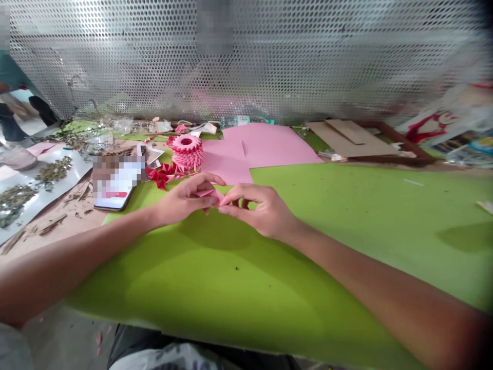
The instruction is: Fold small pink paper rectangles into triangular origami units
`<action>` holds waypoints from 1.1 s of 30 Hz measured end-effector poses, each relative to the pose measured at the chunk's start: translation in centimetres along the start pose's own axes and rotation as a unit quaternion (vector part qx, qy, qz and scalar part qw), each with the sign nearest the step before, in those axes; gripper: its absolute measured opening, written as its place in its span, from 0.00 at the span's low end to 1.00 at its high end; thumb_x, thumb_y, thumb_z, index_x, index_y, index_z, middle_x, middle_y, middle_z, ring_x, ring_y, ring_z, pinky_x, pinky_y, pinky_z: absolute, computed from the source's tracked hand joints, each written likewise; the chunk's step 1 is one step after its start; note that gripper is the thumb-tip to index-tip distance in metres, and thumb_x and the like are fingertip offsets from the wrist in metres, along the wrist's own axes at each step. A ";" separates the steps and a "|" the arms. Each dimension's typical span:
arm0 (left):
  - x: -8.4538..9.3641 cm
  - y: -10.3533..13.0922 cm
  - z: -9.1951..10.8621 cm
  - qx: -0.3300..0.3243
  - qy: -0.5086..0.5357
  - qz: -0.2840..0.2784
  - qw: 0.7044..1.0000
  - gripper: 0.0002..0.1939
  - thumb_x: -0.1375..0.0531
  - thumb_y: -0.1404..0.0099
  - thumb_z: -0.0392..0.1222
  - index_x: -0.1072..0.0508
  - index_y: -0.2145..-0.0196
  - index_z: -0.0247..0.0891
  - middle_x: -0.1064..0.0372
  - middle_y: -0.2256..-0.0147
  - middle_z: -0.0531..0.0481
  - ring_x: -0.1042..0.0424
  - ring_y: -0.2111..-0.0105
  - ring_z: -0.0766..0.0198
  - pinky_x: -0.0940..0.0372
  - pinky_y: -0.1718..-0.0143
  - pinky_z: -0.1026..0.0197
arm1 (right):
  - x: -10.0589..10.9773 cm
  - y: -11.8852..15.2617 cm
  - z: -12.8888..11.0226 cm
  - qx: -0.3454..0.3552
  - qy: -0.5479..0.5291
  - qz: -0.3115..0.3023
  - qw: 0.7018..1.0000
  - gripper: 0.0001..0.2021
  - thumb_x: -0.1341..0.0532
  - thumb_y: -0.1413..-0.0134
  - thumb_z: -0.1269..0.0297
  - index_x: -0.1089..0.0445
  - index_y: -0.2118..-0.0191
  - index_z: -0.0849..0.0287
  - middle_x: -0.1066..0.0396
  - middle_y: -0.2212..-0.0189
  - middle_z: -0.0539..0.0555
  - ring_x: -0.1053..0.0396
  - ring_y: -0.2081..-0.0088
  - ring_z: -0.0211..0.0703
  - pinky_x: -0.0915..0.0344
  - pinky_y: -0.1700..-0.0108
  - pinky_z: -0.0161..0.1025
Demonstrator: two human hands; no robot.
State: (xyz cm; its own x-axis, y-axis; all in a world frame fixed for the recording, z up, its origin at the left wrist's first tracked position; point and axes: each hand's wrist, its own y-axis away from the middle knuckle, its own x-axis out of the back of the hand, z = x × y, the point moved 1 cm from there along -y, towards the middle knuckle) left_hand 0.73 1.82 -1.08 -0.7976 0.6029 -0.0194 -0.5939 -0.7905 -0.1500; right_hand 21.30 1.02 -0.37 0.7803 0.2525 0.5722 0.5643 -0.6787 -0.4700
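Observation:
A small folded piece of pink paper (218,196) is held between both hands above the green tabletop (239,288). My left hand (188,198) grips its left part, thumb below and fingers above. At its right end, the thumb and fingertips of my right hand (262,205) pinch the paper. Just beyond my left hand stands a ring-shaped stack of folded pink paper (187,152), with red folded pieces (162,176) beside it. Large pink sheets (273,146) lie behind the hands.
A phone (117,187) lies at the left, near dried plant bits (54,172). Cardboard pieces (354,139) are at the back right. A plastic bottle (242,121) lies by the perforated metal panel (154,56). Part of a person (15,77) shows at far left.

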 end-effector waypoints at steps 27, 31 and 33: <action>0.4 -0.2 -0.3 0.074 0.045 -0.053 0.995 0.19 0.35 0.36 0.35 0.33 0.49 0.39 0.29 0.67 0.53 0.30 0.67 0.68 0.35 0.66 0.65 | 1.0 -0.2 -0.5 -0.112 -0.065 -0.064 0.989 0.08 0.31 0.46 0.59 0.20 0.64 0.57 0.21 0.67 0.54 0.31 0.71 0.39 0.43 0.74 0.36; 0.3 -0.2 -0.1 0.048 0.024 -0.047 0.997 0.19 0.36 0.36 0.36 0.34 0.48 0.39 0.28 0.66 0.52 0.30 0.68 0.68 0.34 0.67 0.65 | 0.6 -0.2 -0.5 -0.155 -0.078 -0.053 0.983 0.10 0.32 0.45 0.56 0.22 0.65 0.58 0.24 0.71 0.52 0.39 0.77 0.34 0.47 0.77 0.34; 0.3 -0.2 0.0 0.042 0.009 -0.040 0.998 0.20 0.36 0.36 0.37 0.34 0.48 0.39 0.28 0.67 0.52 0.29 0.67 0.67 0.34 0.67 0.65 | 0.3 -0.1 -0.6 -0.164 -0.109 -0.036 0.980 0.11 0.32 0.46 0.56 0.25 0.65 0.59 0.27 0.72 0.50 0.40 0.77 0.33 0.44 0.76 0.34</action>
State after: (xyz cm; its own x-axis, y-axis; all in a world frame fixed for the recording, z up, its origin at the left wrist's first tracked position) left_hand 0.64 2.12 -1.08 -0.7458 0.6655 -0.0287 -0.6627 -0.7457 -0.0690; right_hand 21.28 0.74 0.23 0.8007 0.4245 0.4227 0.5305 -0.8302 -0.1713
